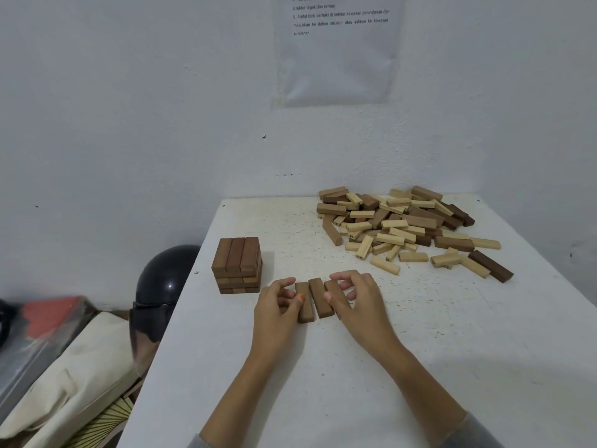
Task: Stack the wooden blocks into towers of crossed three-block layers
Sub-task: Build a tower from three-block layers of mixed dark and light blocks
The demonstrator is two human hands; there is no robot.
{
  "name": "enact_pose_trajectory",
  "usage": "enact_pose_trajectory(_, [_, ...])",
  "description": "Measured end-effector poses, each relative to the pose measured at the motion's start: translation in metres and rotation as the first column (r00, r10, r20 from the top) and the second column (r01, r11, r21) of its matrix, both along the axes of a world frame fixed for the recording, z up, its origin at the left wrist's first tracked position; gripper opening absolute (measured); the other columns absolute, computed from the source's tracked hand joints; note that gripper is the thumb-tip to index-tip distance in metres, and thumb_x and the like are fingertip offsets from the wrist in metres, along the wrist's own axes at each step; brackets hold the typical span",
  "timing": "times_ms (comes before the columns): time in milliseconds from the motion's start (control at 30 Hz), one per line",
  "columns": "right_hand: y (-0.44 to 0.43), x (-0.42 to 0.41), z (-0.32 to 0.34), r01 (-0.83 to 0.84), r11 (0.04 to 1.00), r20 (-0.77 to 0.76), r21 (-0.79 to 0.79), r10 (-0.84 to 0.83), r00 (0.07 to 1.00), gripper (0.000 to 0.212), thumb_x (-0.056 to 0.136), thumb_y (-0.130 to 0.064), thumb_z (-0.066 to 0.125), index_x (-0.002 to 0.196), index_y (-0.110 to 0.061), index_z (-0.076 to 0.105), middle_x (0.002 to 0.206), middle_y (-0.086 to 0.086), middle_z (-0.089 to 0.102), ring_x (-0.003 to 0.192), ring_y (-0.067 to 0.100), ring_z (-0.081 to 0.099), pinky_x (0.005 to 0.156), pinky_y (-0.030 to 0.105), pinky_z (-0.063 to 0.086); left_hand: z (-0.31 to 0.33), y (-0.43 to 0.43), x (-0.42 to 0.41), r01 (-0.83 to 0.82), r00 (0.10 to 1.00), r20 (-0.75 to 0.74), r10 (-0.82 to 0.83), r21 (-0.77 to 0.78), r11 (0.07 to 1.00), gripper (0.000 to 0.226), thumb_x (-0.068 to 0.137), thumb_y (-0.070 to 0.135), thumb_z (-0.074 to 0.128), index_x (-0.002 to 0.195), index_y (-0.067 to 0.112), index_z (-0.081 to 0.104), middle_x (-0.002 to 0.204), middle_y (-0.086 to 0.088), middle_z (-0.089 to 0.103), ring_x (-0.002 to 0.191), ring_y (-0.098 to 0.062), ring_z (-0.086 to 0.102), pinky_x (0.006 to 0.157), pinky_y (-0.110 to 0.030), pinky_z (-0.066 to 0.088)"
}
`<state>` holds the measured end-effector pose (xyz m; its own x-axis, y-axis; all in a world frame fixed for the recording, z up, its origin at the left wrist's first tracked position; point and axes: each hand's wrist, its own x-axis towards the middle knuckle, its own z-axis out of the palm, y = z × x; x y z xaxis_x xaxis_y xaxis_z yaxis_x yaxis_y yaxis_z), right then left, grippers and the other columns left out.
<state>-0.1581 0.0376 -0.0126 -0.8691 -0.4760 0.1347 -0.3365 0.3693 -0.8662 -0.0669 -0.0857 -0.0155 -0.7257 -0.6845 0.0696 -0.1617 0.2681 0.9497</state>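
The right hand (358, 302) is covering part of the rightmost block (337, 302); the frame's top is cropping the notice (339, 50); the table (290, 383) is hiding the helmet's (164, 279) side.

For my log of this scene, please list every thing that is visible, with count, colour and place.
table: one, white, near wall.
tower: one, brown, table's left.
row: three blocks, brown, between the hands.
pile: many blocks, light and brown, table's far right.
sheet: one, white, printed, on wall.
helmet: one, black, left of table.
bag: one, cream, lower left.
red thing: one, blurred, far left.
left hand: thumb on row's left block.
right hand: fingers curled over row's right block.
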Motion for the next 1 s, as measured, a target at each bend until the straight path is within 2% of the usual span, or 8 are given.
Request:
enact_pose_trajectory(233, [-0.002,0.009,0.005,0.002,0.997,0.089,-0.076,0.005,0.996,0.038,0.088,-0.012,0.063,0.123,-0.022,0.054,0.114,0.002,0.053,0.096,0.006,0.053,0.073,0.006,0.043,0.002,0.002,0.001,0.051,0.999,-0.020,-0.050,0.057,0.997,0.038,0.094,0.001,0.048,0.123,0.027,0.052,0.116,-0.004,0.054,0.093,-0.014,0.058,0.078,-0.017,0.047])
enact_pose_trajectory(333, [-0.001,0.014,0.005,-0.101,0.994,0.016,0.042,0.100,0.995,0.058,0.081,-0.017,0.069,0.133,-0.026,0.044,0.120,-0.003,0.043,0.113,0.011,0.041,0.091,0.021,0.041,0.005,0.004,0.004,0.087,0.996,-0.041,-0.084,0.063,0.994,0.045,0.095,-0.002,0.045,0.131,0.025,0.049,0.125,0.003,0.052,0.096,-0.011,0.059,0.076,-0.011,0.048])
enact_pose_trajectory(467, [0.000,0.016,0.004,-0.127,0.959,-0.157,0.253,0.171,0.973,0.077,0.077,-0.044,0.071,0.141,-0.031,0.030,0.126,-0.009,0.036,0.116,0.010,0.030,0.093,0.021,0.026,0.006,0.005,0.005,0.126,0.991,-0.061,-0.121,0.092,0.988,0.046,0.096,-0.002,0.047,0.134,0.024,0.049,0.124,0.006,0.054,0.090,-0.001,0.059,0.072,-0.008,0.047])
enact_pose_trajectory(600, [0.002,0.009,0.005,-0.119,0.950,-0.220,0.288,0.186,0.958,0.077,0.072,-0.049,0.062,0.140,-0.032,0.030,0.124,-0.015,0.040,0.112,0.008,0.031,0.092,0.023,0.022,0.003,0.008,0.007,0.114,0.993,-0.022,-0.114,0.009,0.993,0.044,0.088,0.009,0.065,0.119,0.039,0.054,0.112,0.009,0.054,0.102,-0.014,0.053,0.086,-0.029,0.050])
enact_pose_trajectory(700, [0.008,-0.001,0.007,-0.215,0.934,-0.108,0.285,0.254,0.961,0.072,0.075,-0.034,0.067,0.137,-0.040,0.030,0.121,-0.024,0.040,0.114,0.003,0.028,0.101,0.024,0.021,-0.001,0.015,0.010,0.153,0.985,0.097,-0.140,-0.147,0.977,0.054,0.084,0.040,0.065,0.133,0.037,0.044,0.122,0.019,0.040,0.121,-0.004,0.028,0.101,-0.028,0.033])
enact_pose_trajectory(800, [0.014,-0.010,0.008,-0.323,0.917,-0.034,0.232,0.340,0.940,0.073,0.073,-0.027,0.066,0.133,-0.052,0.033,0.138,-0.025,0.039,0.137,0.009,0.021,0.107,0.027,0.016,-0.008,0.016,0.012,0.268,0.938,0.330,-0.107,-0.490,0.830,0.097,0.072,0.085,0.030,0.150,0.028,0.020,0.148,0.014,0.023,0.136,0.001,0.005,0.101,-0.023,0.008])
enact_pose_trajectory(867, [0.018,-0.012,0.011,-0.376,0.896,-0.051,0.238,0.398,0.916,0.076,0.080,-0.017,0.066,0.137,-0.050,0.029,0.149,-0.023,0.024,0.143,0.002,0.005,0.115,0.030,0.008,-0.011,0.017,0.013,0.323,0.892,0.450,-0.037,-0.578,0.749,0.105,0.071,0.085,0.008,0.154,0.020,0.003,0.161,0.004,0.001,0.144,-0.005,-0.015,0.106,-0.027,0.000])
enact_pose_trajectory(1000, [0.033,-0.017,0.009,-0.312,0.863,-0.110,0.398,0.383,0.917,0.082,0.093,-0.025,0.056,0.154,-0.022,0.002,0.161,-0.011,-0.007,0.144,0.004,-0.016,0.118,0.027,-0.007,-0.009,0.028,0.011,0.355,0.854,0.521,-0.003,-0.578,0.735,0.100,0.073,0.076,-0.003,0.150,0.014,-0.018,0.158,-0.002,-0.025,0.140,-0.009,-0.032,0.111,-0.028,-0.019])
